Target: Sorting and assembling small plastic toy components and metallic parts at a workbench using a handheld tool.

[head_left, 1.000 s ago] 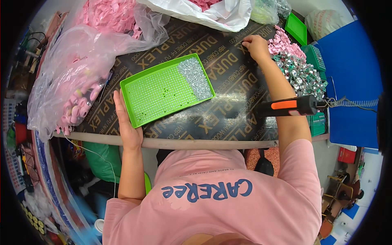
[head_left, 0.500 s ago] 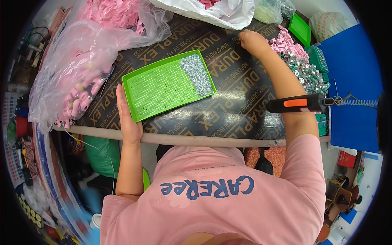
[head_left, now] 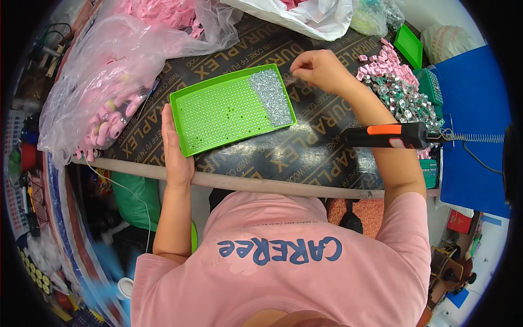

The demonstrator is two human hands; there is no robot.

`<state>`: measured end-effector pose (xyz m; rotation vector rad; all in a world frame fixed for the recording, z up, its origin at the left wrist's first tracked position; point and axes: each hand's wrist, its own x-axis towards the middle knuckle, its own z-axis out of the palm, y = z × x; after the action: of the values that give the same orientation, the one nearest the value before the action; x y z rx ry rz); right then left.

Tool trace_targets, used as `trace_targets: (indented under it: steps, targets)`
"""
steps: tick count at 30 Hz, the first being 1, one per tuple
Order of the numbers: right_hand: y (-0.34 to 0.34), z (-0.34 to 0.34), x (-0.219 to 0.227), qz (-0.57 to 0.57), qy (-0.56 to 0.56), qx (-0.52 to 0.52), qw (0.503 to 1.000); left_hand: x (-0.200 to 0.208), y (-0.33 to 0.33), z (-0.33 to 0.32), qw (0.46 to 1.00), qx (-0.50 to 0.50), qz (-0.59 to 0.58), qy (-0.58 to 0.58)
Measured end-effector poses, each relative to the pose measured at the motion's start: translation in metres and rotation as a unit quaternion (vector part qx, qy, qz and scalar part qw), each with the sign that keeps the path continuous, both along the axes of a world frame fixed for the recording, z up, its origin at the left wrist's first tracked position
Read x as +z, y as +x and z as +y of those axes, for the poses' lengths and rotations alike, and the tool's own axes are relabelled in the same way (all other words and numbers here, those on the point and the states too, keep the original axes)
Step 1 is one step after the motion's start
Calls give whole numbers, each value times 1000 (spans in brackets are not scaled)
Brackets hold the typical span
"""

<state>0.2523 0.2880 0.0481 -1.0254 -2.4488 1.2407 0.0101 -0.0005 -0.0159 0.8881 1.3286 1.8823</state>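
A shallow green tray (head_left: 215,135) with a grid of small holes lies slantwise on the dark table. Small silvery metal pieces (head_left: 271,98) are heaped in its right end, and most holes show a light dot. Along the tray's left side, my left hand (head_left: 177,144) grips the edge, its thumb hidden. My right hand (head_left: 320,72) hovers just beyond the tray's upper right corner. Its fingertips are pinched together; whatever they hold is too small to make out.
A black and orange power screwdriver (head_left: 387,135) hangs on a coiled cord over my right forearm. Pink plastic parts (head_left: 389,60) and clear-and-green pieces (head_left: 406,101) are piled at right. Plastic bags (head_left: 103,71) of pink parts crowd the left, beside a white sack (head_left: 321,22).
My right hand has come back from beside the white sack, moving left and nearer to the tray's upper right corner. My left hand stays at the tray's left side.
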Motion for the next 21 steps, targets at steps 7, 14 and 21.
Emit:
trace_targets:
  steps: [7, 14, 21]
  targets:
    - [18, 25, -47, -17, 310, 155, 938, 0, -1, 0, 1000, 4, 2, 5]
    - [11, 12, -44, -106, 428, 163, 883, 4, 2, 1, 1000, 1, -2, 4]
    - [0, -12, -8, 75, 97, 90, 988, 32, 6, 8, 1000, 16, -16, 5]
